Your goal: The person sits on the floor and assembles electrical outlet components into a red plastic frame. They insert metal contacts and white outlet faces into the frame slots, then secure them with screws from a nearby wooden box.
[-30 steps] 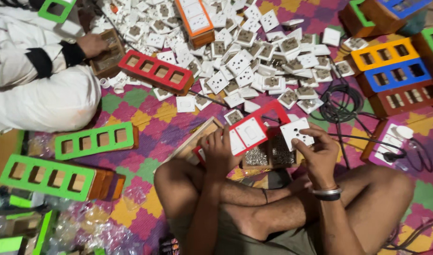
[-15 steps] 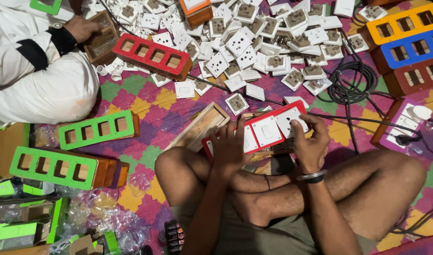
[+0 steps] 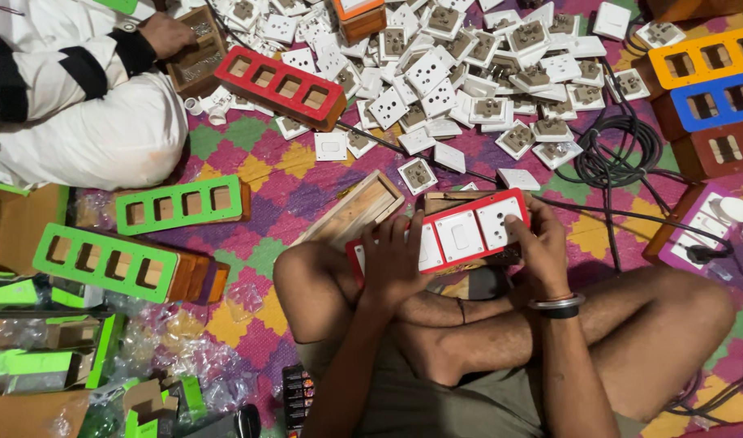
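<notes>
Red-framed switch plate (image 3: 461,235), white inserts

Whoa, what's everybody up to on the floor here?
Someone sitting cross-legged holds a red frame with white switch modules in both hands: left hand at one end, right hand pressing the other. A pile of loose modules lies ahead. Another person's hand rests on a wooden box.

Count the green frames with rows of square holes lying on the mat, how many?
2 in full view: one green frame left of the knees, a second below it on a wooden box. Green bits at the top edge and among the packaging bottom left may be more.
</notes>
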